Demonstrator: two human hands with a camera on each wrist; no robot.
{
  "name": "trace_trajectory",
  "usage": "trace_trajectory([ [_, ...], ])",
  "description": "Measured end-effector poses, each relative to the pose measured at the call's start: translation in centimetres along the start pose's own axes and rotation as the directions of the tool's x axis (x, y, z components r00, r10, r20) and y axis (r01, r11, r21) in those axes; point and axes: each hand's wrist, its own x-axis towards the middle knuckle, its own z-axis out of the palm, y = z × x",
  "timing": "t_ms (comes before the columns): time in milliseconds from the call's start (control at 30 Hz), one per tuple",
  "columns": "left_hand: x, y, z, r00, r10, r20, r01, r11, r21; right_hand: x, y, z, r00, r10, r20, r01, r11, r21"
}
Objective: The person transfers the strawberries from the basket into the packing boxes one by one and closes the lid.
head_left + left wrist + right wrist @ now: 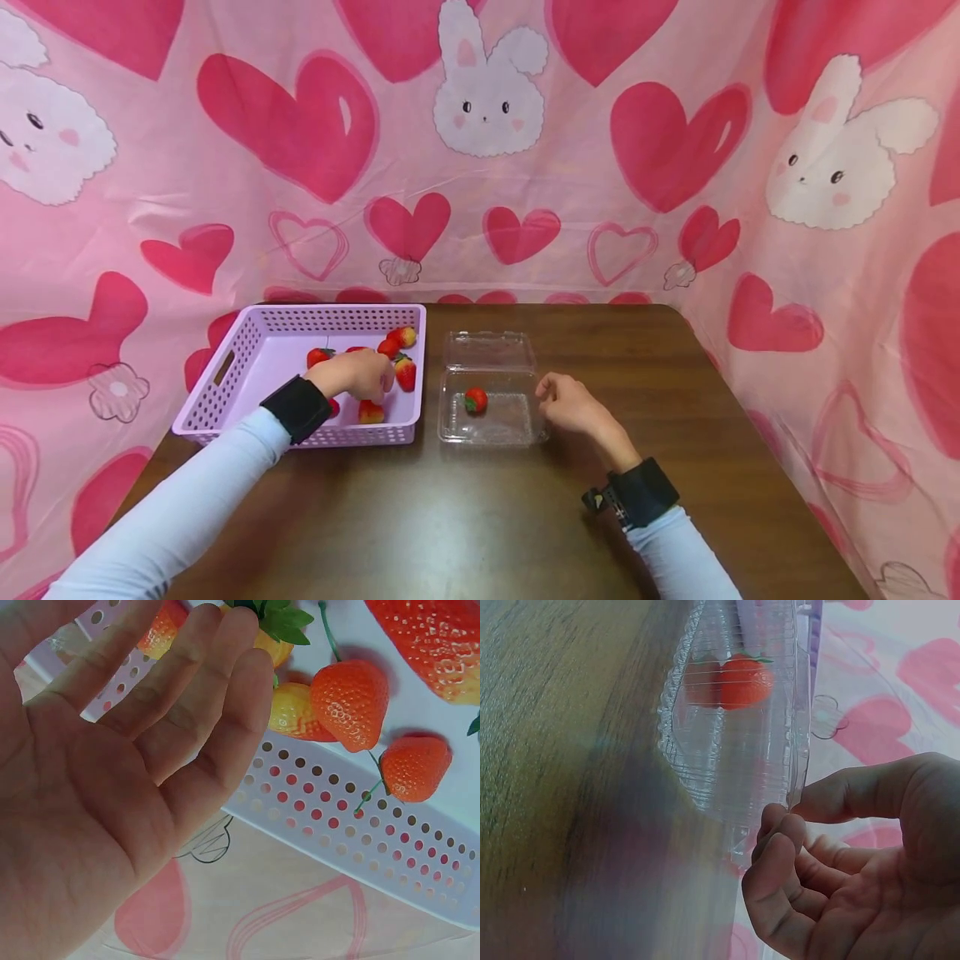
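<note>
My left hand (363,377) reaches down into a lilac plastic basket (258,392) over several red and yellow strawberries (405,375). In the left wrist view its fingers (199,735) are extended close to a strawberry with green leaves; the thumb tip is out of frame. Two red strawberries lie beyond, one of them this strawberry (351,705) near the basket wall. My right hand (573,406) pinches the right rim of a clear plastic clamshell box (795,742) between thumb and fingertips. One strawberry (476,400) lies in the box, whose lid (490,350) is folded back.
Basket and box stand side by side on a dark wooden table (450,517), the basket to the left. A pink curtain (465,183) with hearts and rabbits hangs behind the table and along its sides. Black bands (642,492) circle both wrists.
</note>
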Motion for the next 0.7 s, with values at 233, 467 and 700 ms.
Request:
trace_trajectory([
  [233, -0.49, -0.11, 0.15, 0.999, 0.045, 0.009, -0.045, 0.999, 0.013, -0.04, -0.08, -0.14, 1.000, 0.015, 0.022, -0.016, 1.000, 0.009],
  [467, -0.54, 0.18, 0.19, 0.998, 0.052, 0.031, -0.052, 0.999, 0.003, 0.33, 0.13, -0.41, 1.000, -0.028, 0.001, 0.028, 0.999, -0.021],
  [700, -0.58, 0.19, 0.69, 0.997, 0.065, 0.041, -0.065, 0.998, 0.007, 0.49, 0.29, -0.36, 1.000, -0.028, 0.005, 0.028, 0.999, -0.026],
])
